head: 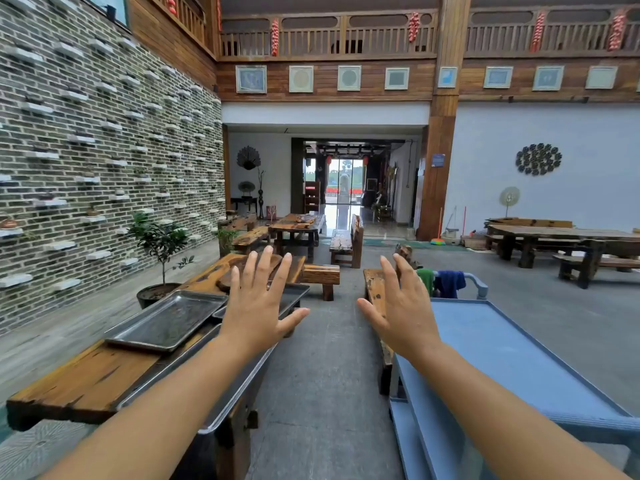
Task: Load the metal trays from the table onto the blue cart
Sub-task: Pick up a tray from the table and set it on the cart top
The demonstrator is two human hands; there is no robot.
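Three metal trays lie on the long wooden table (pixel 86 379) at my left. One metal tray (pixel 166 322) rests on top toward the wall. A second tray (pixel 294 294) lies beyond it, partly hidden by my left hand. A larger tray (pixel 239 393) lies along the table's aisle edge under my left forearm. The blue cart (pixel 502 351) stands at my right with a bare top shelf. My left hand (pixel 258 306) is raised above the trays, fingers spread, holding nothing. My right hand (pixel 401 311) hovers over the cart's near left edge, also spread and holding nothing.
A concrete aisle runs between table and cart. A wooden bench (pixel 375 292) stands just left of the cart. Green and blue cloths (pixel 445 282) hang on the cart's handle. A potted plant (pixel 157 258) stands by the brick wall. More wooden tables and benches fill the back.
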